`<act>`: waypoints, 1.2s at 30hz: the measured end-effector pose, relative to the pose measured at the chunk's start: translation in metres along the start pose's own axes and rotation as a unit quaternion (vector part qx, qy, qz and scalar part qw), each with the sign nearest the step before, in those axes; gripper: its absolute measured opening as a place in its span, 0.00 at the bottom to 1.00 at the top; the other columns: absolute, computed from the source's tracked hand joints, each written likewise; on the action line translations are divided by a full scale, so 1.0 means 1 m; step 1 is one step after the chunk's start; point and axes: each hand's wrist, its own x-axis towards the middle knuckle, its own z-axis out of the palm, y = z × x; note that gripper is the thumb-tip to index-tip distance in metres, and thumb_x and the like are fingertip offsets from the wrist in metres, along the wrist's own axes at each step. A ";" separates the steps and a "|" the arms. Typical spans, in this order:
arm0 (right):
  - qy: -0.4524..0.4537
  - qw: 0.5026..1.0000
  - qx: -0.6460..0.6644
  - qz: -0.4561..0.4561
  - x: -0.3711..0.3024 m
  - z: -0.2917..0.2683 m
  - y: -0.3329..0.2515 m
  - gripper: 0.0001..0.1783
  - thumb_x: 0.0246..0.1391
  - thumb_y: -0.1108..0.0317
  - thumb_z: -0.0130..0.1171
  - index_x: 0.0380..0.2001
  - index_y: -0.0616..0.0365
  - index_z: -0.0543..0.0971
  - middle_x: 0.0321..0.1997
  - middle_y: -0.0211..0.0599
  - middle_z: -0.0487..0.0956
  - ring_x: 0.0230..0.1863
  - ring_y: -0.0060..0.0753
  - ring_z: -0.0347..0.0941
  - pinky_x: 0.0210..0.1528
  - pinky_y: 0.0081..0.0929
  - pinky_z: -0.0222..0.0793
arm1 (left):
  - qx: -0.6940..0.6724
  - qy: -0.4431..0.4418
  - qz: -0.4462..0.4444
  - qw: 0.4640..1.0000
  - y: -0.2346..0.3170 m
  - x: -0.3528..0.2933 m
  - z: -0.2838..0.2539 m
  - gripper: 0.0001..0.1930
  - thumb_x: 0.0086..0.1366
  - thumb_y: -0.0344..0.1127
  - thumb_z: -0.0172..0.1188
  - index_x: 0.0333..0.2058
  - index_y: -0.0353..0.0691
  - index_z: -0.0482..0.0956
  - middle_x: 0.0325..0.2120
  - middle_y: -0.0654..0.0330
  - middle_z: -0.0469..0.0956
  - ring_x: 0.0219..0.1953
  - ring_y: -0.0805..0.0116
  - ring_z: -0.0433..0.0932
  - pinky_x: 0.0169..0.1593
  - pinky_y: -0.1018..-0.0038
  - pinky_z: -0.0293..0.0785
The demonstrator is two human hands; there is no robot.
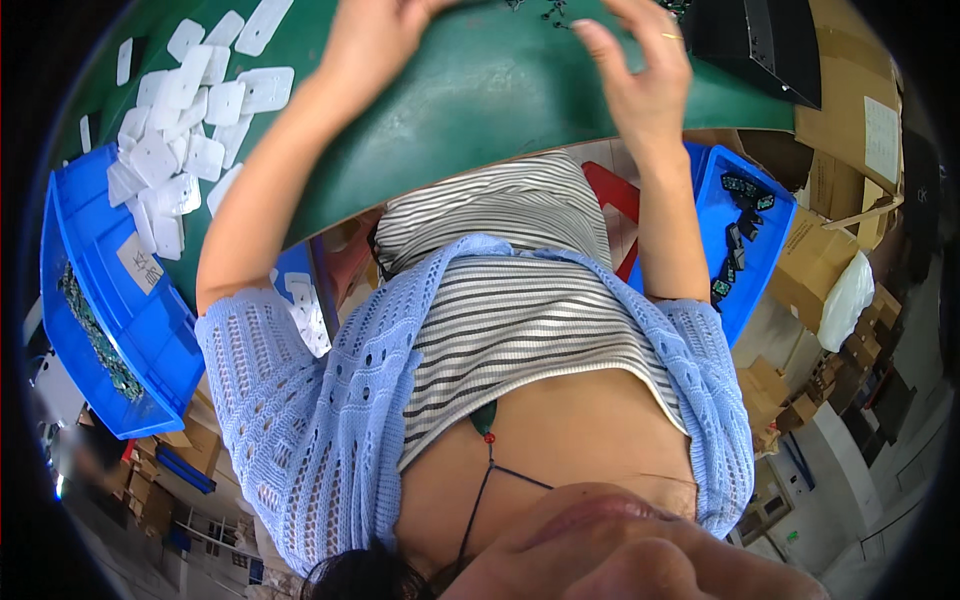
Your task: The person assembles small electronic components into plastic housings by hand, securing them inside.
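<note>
Two hands work at the far edge of the green table (480,90): the left hand (375,40) is cut off, its fingers untellable; the right hand (640,70) has fingers spread, near small dark parts (548,10). Roughly twenty-odd white plates (175,120) lie scattered. Two blue bins: the left bin (110,300) holds green strips (95,335), the right bin (715,200) dark pieces (740,225).

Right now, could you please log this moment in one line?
left hand over green table | right hand over it | white tags left | grips unclear
</note>
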 end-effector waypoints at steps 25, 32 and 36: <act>-0.035 0.992 -0.115 0.049 0.032 0.006 0.039 0.08 0.42 0.67 0.64 0.27 0.58 0.78 0.32 0.37 0.73 0.39 0.40 0.68 0.41 0.37 0.61 | -0.177 0.162 -0.059 0.969 -0.043 0.123 -0.029 0.10 0.66 0.36 0.56 0.41 0.35 0.72 0.19 0.63 0.75 0.15 0.77 0.67 0.18 0.79 0.63; -0.057 0.911 -0.406 -0.043 0.024 0.030 0.057 0.07 0.44 0.66 0.62 0.23 0.55 0.75 0.30 0.37 0.73 0.39 0.41 0.68 0.40 0.38 0.59 | -0.077 0.111 -0.049 0.990 0.013 -0.006 -0.064 0.06 0.67 0.33 0.55 0.37 0.36 0.76 0.23 0.65 0.74 0.26 0.77 0.70 0.31 0.79 0.67; -0.064 0.884 -0.455 -0.088 0.021 0.034 0.086 0.04 0.53 0.63 0.60 0.29 0.49 0.80 0.32 0.27 0.78 0.36 0.32 0.72 0.37 0.34 0.63 | 0.004 0.173 -0.105 0.979 -0.021 -0.048 -0.092 0.06 0.64 0.32 0.58 0.36 0.36 0.77 0.24 0.61 0.74 0.27 0.74 0.71 0.34 0.76 0.69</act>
